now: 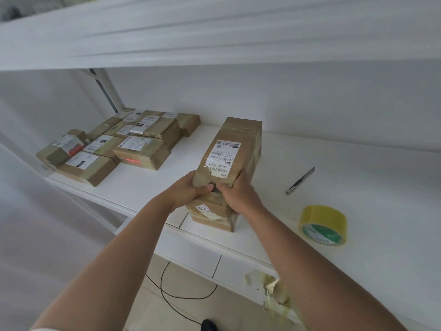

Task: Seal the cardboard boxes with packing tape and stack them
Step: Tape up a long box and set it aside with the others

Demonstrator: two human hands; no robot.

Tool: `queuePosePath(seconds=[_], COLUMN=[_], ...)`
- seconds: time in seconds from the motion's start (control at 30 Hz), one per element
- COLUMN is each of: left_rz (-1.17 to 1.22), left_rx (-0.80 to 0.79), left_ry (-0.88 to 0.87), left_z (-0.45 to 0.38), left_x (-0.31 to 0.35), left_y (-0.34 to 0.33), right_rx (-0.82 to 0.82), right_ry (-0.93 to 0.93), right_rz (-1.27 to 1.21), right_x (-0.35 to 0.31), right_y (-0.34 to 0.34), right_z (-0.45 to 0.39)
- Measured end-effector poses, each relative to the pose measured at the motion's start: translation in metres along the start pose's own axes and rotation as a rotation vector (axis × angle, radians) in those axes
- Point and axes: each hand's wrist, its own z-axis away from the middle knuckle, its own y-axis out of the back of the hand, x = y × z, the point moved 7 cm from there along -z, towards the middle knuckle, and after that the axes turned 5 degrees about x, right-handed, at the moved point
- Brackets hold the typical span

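Observation:
A long taped cardboard box (235, 144) with a white shipping label lies on top of other boxes (211, 217) near the front edge of the white shelf (346, 187). My left hand (188, 189) grips its near end from the left, and my right hand (238, 193) grips the same end from the right. The near end's tape looks crumpled between my hands. A roll of yellow packing tape (322, 225) stands to the right of the stack, and a utility knife (300, 180) lies beyond it.
Several labelled cardboard boxes (119, 144) are stacked at the shelf's far left. An upper shelf (214, 32) hangs overhead. Crumpled tape scraps (274, 290) stick to the shelf's front edge. A black cable (167, 285) runs over the tiled floor below.

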Motion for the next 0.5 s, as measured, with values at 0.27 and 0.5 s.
queuePosePath(seconds=[0.27, 0.5], left_rz=[0.081, 0.032], left_rx=[0.023, 0.082], left_ry=[0.078, 0.074], left_z=[0.001, -0.001], left_x=[-0.012, -0.011], left_y=[0.004, 0.006], right_rx=[0.088, 0.089], right_ry=[0.028, 0.006], right_rz=[0.002, -0.055], right_x=[-0.002, 0.001], right_y=[0.004, 0.002], right_z=[0.006, 0.006])
